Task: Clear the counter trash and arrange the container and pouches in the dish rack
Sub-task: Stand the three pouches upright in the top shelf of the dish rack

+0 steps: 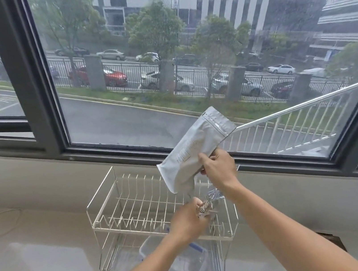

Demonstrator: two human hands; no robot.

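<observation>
Rain-streaked glass fills the background, with a wet road, a fence, parked cars and tall buildings seen through the window (117, 79). Below the sill, a pale glossy counter (29, 264) is seen, and on it a white wire rack (123, 205) with two tiers is stood close to the wall. A silver pouch (194, 147) is held up above the rack's right end by the right hand (219, 167), tilted so that its zip-seal top is pointed up and to the right, toward the glass. The fingers of that hand are wrapped around the pouch's lower edge, thumb in front. Lower down, the left hand (187, 219) is reached over the upper tier's front right corner, and its fingers are closed on a crumpled clear wrapper (209, 200) with something brownish inside; what exactly is bunched there cannot be told. Under the left forearm, a clear plastic container (189, 267) with blue clips is seen at the lower tier, partly sticking out toward the front; whether it is fully seated in the rack cannot be told. A dark brown object (333, 239) is just visible on the counter at the right, behind the right forearm.
</observation>
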